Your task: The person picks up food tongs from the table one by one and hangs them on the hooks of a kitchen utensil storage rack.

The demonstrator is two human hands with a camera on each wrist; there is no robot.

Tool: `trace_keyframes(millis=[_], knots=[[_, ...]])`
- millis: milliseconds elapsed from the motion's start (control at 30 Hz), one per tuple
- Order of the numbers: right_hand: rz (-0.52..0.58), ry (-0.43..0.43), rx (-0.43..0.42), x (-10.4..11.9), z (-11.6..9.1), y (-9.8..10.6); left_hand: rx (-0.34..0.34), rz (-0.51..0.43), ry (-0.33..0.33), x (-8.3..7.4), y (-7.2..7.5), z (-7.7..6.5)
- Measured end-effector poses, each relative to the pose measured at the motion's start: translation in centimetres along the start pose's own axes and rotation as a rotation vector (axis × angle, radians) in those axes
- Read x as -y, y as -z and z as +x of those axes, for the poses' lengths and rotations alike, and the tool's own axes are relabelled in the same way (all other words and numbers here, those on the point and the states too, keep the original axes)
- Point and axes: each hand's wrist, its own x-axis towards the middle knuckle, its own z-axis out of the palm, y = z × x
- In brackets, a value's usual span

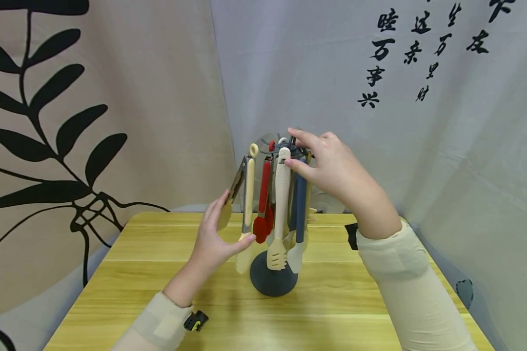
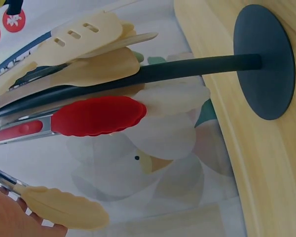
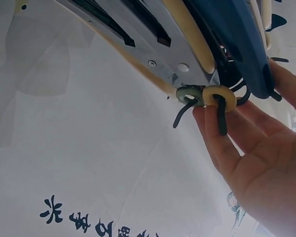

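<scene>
A dark utensil stand with a round base [image 1: 274, 274] stands on the wooden table, kitchen utensils hanging from its top hooks [image 3: 222, 116]. My right hand [image 1: 334, 168] holds the hooked top, its thumb by the upper end of a white slotted turner [image 1: 282, 195]. On the left side, cream-headed tongs [image 1: 248, 195] hang spread apart. My left hand [image 1: 212, 239] holds these tongs low down, fingers behind one arm and thumb at the other. The left wrist view shows its fingertips along a cream tong head [image 2: 64, 207]. Red tongs [image 1: 263, 219] and a blue-handled utensil [image 1: 299, 204] hang nearby.
The wooden table [image 1: 149, 292] extends around the base. A pale cloth with dark writing [image 1: 377, 48] and a printed leafy branch [image 1: 48, 146] hangs behind it. More spatulas [image 2: 84, 34] crowd the far side of the stand.
</scene>
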Motion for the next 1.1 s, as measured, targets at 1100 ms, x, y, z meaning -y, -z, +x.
trace_keyframes(millis=[1100], knots=[[-0.012, 0.003, 0.0, -0.1, 0.2, -0.1, 0.057, 0.003, 0.021, -0.2, -2.2, 0.3]])
